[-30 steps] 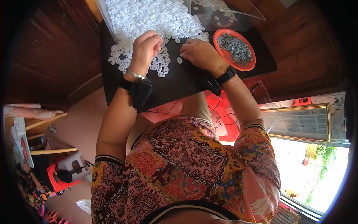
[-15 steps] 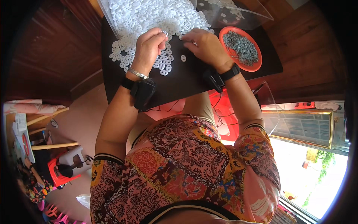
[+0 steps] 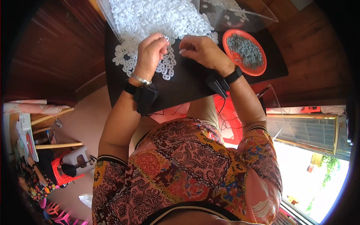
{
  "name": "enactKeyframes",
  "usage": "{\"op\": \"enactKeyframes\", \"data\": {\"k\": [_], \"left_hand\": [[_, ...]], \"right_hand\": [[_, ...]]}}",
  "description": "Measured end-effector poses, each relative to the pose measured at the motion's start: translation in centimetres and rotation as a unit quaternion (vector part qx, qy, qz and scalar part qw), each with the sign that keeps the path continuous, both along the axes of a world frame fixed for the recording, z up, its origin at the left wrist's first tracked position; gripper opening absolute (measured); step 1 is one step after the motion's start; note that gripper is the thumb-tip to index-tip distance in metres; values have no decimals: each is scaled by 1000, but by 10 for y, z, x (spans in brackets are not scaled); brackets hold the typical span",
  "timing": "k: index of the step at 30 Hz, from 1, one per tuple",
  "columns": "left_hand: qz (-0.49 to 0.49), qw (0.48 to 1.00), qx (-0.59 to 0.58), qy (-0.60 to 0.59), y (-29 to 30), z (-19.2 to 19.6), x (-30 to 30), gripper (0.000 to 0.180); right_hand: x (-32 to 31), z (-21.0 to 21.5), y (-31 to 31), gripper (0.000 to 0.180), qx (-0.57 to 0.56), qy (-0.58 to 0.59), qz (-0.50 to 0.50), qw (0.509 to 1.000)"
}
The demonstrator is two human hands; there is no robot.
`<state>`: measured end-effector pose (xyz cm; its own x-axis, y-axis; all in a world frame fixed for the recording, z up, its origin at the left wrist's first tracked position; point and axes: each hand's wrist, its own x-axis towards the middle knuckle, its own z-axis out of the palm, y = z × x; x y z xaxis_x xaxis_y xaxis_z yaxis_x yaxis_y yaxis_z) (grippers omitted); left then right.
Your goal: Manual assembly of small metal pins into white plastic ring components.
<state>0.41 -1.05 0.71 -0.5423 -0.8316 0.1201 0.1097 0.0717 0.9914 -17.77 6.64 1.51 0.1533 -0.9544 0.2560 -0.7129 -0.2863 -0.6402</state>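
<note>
My left hand (image 3: 150,52) is closed in a pinch on a small white oval plastic piece with two holes (image 3: 165,38), which shows at its fingertips. Beside it, my right hand (image 3: 204,52) has thumb and fingers bent together. A white bit (image 3: 182,51) shows at its thumb tip, apparently another two-hole piece. Loose two-hole pieces (image 3: 167,77) lie on the dark table (image 3: 180,90) around and below my left hand. They spread out from a big heap of the same pieces (image 3: 157,17) beyond both hands.
An orange-red oval plate (image 3: 263,67) with many small grey metal parts (image 3: 245,50) stands right of my right hand. Behind it is a clear plastic bin (image 3: 258,17) with some white pieces. Dark cables (image 3: 225,120) hang under the table. At the lower left, another person's arm (image 3: 37,170) shows.
The lone white piece below my right hand is gone from the table. That hand has drawn nearer, with a white bit at its thumb. My left hand keeps its pinch; the view shifts slightly.
</note>
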Motion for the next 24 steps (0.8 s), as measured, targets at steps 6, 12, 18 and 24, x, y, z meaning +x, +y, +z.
{"op": "enactKeyframes", "data": {"k": [6,12,18,24], "left_hand": [[65,992,3,109,6,8,5,20],[69,986,24,148,8,5,7,20],[65,989,21,131,8,7,2,22],[31,989,49,135,7,3,0,20]], "right_hand": [[7,20,-39,16,1,-219,-5,976],[24,13,-33,20,-57,-291,12,955],[13,11,-32,16,-80,-277,9,957],[16,4,-32,14,-14,-277,32,960]]}}
